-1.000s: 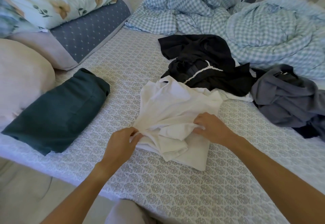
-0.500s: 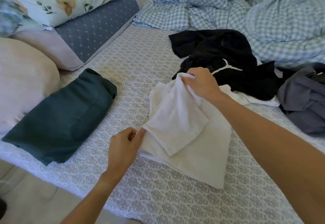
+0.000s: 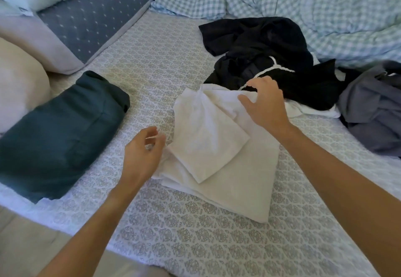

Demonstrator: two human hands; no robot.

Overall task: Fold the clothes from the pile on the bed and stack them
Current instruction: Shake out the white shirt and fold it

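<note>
Since half a second ago the left hand (image 3: 142, 153) has let go of the white garment (image 3: 219, 153) and now hovers just beside its left edge, fingers loosely curled and holding nothing. Meanwhile the right hand (image 3: 263, 105) has settled on the garment's far edge, fingers spread and only lightly bent over the cloth, seemingly flattening the turned-over flap rather than pinching it. That half-folded garment lies near the bed's (image 3: 195, 239) front edge. A folded dark teal garment (image 3: 63, 133) sits toward the left edge, probably the start of the stack. Beyond the right hand, the black clothes (image 3: 267, 55) and grey garment (image 3: 373, 111) wait unfolded toward the right edge.
</note>
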